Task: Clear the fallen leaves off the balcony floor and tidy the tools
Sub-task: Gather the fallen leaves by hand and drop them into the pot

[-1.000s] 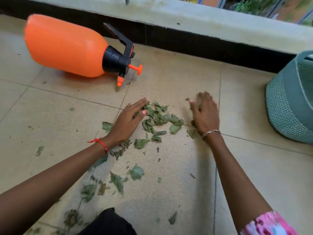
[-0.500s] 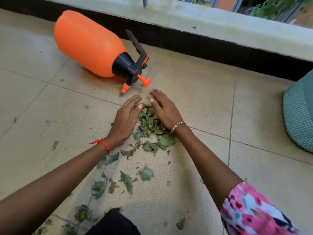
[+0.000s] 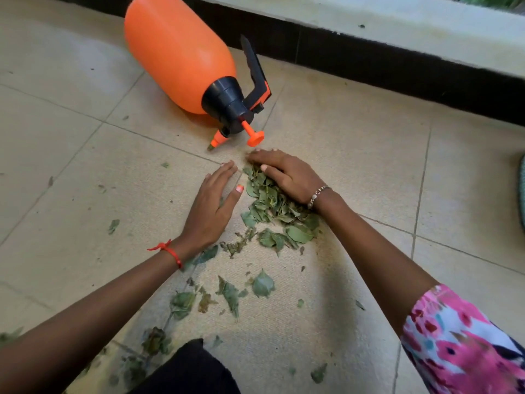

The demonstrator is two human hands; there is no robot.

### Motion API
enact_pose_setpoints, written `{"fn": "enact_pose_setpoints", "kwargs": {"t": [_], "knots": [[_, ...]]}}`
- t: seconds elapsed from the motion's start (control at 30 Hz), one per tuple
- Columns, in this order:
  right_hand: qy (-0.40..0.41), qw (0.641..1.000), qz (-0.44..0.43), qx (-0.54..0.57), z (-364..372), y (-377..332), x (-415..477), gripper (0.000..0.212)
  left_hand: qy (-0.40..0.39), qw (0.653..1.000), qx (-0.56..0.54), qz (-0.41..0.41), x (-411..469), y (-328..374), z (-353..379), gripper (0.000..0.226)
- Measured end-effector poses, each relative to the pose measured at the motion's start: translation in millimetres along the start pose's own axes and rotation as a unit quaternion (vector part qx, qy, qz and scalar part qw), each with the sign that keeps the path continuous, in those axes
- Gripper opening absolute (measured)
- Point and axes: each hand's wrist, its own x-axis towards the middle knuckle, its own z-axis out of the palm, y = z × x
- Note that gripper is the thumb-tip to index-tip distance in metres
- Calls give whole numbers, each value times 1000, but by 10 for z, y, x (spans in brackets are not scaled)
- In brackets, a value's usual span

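A heap of green fallen leaves (image 3: 272,211) lies on the beige tiled floor (image 3: 71,143) between my two hands. My left hand (image 3: 211,206) lies flat on the tile at the heap's left edge, fingers straight. My right hand (image 3: 287,173) rests flat over the top right of the heap, fingers stretched towards the left hand's fingertips. More loose leaves (image 3: 227,294) are scattered nearer to me. An orange pressure sprayer (image 3: 181,55) with a black head lies on its side just beyond my hands.
A low wall with a black base (image 3: 397,66) runs along the back. The edge of a teal woven basket (image 3: 522,191) shows at the far right. A dark piece of clothing (image 3: 193,368) sits at the bottom centre.
My right hand has swept left, pushing the spread leaves into a tight heap against my left hand. The view has shifted, so the sprayer appears closer and the basket almost out of frame.
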Motion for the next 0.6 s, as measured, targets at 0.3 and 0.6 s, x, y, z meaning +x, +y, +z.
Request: {"fn": "enact_pose_setpoints", "kwargs": {"t": [0.3,0.6], "knots": [[34,986,52,-155,101,-54,296,58,4,1000,-25,-6,-1,-25,-3,58],[-23,999,-1,-47,81,-176,27,49,1,999,-49,-12,-4,-29,-13,56]]}}
